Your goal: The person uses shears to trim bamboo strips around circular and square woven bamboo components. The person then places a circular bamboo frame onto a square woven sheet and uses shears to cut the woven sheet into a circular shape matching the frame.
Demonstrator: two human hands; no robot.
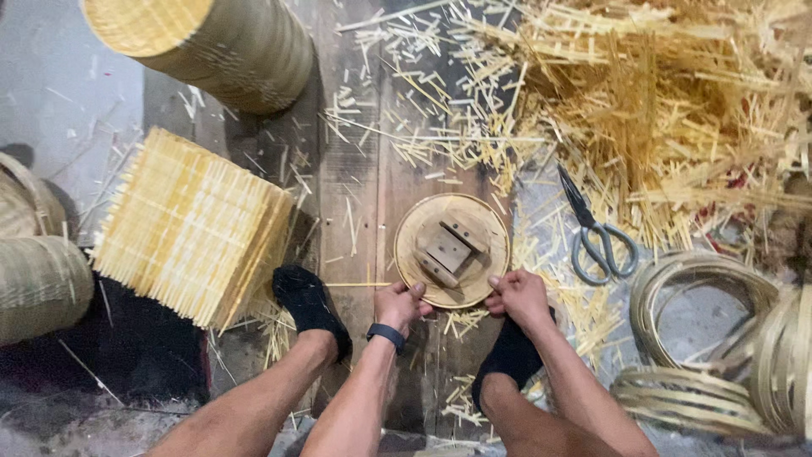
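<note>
Both the left hand (401,305) and the right hand (518,294) grip the smooth rim of a round wooden mould (452,250), near grey scissors (597,237).

Woven cylinder (211,42) cut by top edge; hoops (787,355) cut right.

Both hands (402,305) (518,296) low — fingers (416,290) curled

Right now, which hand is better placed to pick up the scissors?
Right, probably. The right hand grips the round wooden disc at its near right edge, and the scissors lie on the floor just to that side. The left hand holds the disc's near left edge and would have to cross over it.
</note>
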